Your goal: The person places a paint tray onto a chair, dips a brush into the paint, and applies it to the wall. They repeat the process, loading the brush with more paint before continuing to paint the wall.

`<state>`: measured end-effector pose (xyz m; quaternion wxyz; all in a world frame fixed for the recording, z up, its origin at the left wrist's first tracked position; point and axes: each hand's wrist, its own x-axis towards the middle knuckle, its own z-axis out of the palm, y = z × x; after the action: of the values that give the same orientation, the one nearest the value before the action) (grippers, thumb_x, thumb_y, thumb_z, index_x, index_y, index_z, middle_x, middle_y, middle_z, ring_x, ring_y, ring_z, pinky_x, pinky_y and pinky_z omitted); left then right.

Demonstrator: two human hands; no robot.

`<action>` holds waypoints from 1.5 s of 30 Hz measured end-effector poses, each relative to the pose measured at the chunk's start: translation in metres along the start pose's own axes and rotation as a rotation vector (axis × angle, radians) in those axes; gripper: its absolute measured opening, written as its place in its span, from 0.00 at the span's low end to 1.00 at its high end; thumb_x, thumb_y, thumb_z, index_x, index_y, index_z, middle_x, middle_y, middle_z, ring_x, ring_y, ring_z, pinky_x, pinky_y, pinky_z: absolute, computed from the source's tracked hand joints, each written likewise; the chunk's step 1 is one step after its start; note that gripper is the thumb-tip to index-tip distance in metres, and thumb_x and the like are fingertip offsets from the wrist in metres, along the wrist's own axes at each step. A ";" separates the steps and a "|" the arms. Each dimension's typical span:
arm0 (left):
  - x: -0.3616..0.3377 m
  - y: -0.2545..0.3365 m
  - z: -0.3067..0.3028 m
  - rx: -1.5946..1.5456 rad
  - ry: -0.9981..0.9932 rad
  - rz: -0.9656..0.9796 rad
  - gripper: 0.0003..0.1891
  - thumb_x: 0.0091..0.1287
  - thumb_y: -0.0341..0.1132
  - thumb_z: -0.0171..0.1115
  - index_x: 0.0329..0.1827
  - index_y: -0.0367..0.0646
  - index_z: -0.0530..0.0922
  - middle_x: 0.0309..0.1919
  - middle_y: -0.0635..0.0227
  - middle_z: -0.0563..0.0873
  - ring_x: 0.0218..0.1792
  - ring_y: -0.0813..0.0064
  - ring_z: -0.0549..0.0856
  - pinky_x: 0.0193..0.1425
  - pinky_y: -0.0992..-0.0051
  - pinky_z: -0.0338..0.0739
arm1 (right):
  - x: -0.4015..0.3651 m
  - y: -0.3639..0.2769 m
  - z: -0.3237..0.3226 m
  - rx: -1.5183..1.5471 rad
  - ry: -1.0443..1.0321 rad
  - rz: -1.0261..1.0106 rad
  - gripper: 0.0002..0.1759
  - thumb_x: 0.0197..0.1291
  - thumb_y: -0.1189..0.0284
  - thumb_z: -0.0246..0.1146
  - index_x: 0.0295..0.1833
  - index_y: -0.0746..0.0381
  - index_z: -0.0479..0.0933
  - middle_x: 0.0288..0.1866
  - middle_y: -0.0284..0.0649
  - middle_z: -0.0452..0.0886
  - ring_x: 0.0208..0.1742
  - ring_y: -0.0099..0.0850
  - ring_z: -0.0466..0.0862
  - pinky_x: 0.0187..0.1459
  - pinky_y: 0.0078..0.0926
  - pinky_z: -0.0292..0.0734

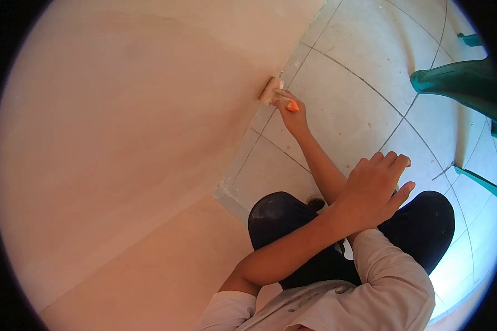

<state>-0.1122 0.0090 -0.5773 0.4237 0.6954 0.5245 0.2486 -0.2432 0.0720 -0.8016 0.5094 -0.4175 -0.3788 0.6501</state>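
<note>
A small brush-like tool [270,91] with a broad pale head and an orange handle end touches the base of the pinkish wall [132,110]. My right hand [294,117] is closed around its handle, just above the tiled floor. Crossing over my right forearm, my left arm reaches to the right. My left hand [376,179] hangs loosely over my knees, fingers slightly bent and thumb apart, with nothing visible in it.
Green plastic chair legs [453,83] stand on the floor tiles [348,105] at the right. A wall corner [218,190] lies left of my dark-trousered knees. A small dark round object [315,203] sits beside them, partly hidden.
</note>
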 end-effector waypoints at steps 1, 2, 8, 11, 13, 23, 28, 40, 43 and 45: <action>0.000 0.000 0.000 0.013 -0.003 0.001 0.19 0.73 0.44 0.61 0.56 0.36 0.77 0.48 0.54 0.85 0.44 0.56 0.83 0.47 0.59 0.77 | 0.000 -0.003 0.001 -0.063 -0.052 -0.037 0.13 0.67 0.78 0.64 0.55 0.69 0.83 0.48 0.36 0.85 0.45 0.21 0.83 0.48 0.19 0.78; 0.000 -0.001 0.000 0.026 -0.006 0.003 0.19 0.73 0.44 0.61 0.56 0.36 0.77 0.48 0.54 0.85 0.44 0.56 0.83 0.47 0.59 0.77 | 0.000 -0.005 0.000 -0.060 -0.046 -0.040 0.13 0.67 0.78 0.64 0.55 0.69 0.83 0.48 0.36 0.85 0.45 0.21 0.83 0.48 0.19 0.78; 0.000 -0.004 -0.006 -0.010 -0.014 -0.046 0.19 0.72 0.43 0.61 0.56 0.37 0.77 0.47 0.54 0.85 0.45 0.55 0.83 0.48 0.58 0.77 | -0.004 0.003 0.003 0.083 0.061 0.057 0.12 0.69 0.76 0.65 0.56 0.68 0.83 0.49 0.36 0.86 0.48 0.24 0.83 0.53 0.22 0.77; 0.000 -0.006 -0.004 0.006 -0.019 -0.034 0.19 0.72 0.43 0.61 0.56 0.37 0.77 0.47 0.54 0.85 0.45 0.55 0.83 0.48 0.57 0.77 | -0.009 0.001 0.000 -0.049 -0.086 0.009 0.13 0.69 0.75 0.67 0.56 0.67 0.83 0.48 0.38 0.85 0.48 0.24 0.83 0.53 0.23 0.77; 0.000 -0.007 -0.003 -0.003 -0.023 -0.047 0.19 0.72 0.43 0.61 0.57 0.37 0.76 0.47 0.54 0.85 0.45 0.55 0.83 0.48 0.57 0.76 | -0.020 0.006 0.002 -0.026 0.018 -0.037 0.13 0.68 0.76 0.68 0.56 0.66 0.84 0.49 0.39 0.86 0.49 0.26 0.84 0.53 0.23 0.78; 0.008 -0.006 -0.002 0.006 -0.068 -0.045 0.19 0.73 0.44 0.60 0.57 0.37 0.76 0.47 0.54 0.85 0.44 0.55 0.83 0.47 0.57 0.77 | -0.019 0.018 0.019 -0.009 0.027 -0.025 0.12 0.69 0.77 0.66 0.55 0.69 0.83 0.49 0.40 0.86 0.50 0.27 0.84 0.53 0.23 0.77; 0.008 -0.011 0.002 0.015 -0.076 -0.047 0.18 0.74 0.43 0.59 0.57 0.36 0.76 0.47 0.53 0.85 0.44 0.55 0.83 0.47 0.57 0.77 | -0.009 0.024 0.004 -0.046 -0.105 -0.001 0.13 0.67 0.76 0.67 0.56 0.66 0.82 0.52 0.43 0.86 0.49 0.32 0.86 0.53 0.28 0.79; 0.011 -0.006 0.001 0.035 -0.072 -0.042 0.18 0.74 0.43 0.59 0.56 0.37 0.76 0.47 0.54 0.85 0.45 0.56 0.83 0.47 0.58 0.77 | -0.016 0.015 0.015 0.082 0.079 -0.068 0.11 0.66 0.79 0.66 0.53 0.66 0.84 0.47 0.38 0.87 0.43 0.25 0.85 0.46 0.24 0.80; 0.012 -0.006 0.003 0.037 -0.070 -0.051 0.19 0.75 0.44 0.59 0.56 0.37 0.76 0.46 0.54 0.85 0.45 0.56 0.83 0.48 0.58 0.77 | -0.013 0.003 0.024 -0.002 0.065 -0.038 0.10 0.66 0.79 0.65 0.51 0.67 0.84 0.46 0.39 0.87 0.43 0.24 0.84 0.45 0.24 0.79; 0.012 -0.007 0.004 0.042 -0.086 -0.045 0.19 0.75 0.44 0.59 0.57 0.37 0.77 0.46 0.54 0.85 0.45 0.56 0.83 0.48 0.58 0.77 | -0.019 0.003 0.027 0.022 0.036 -0.123 0.10 0.66 0.78 0.65 0.52 0.67 0.84 0.46 0.39 0.87 0.43 0.25 0.85 0.45 0.24 0.79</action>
<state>-0.1090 0.0199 -0.5862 0.4366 0.7024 0.5263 0.1978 -0.2664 0.0515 -0.7917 0.5596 -0.3993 -0.3874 0.6143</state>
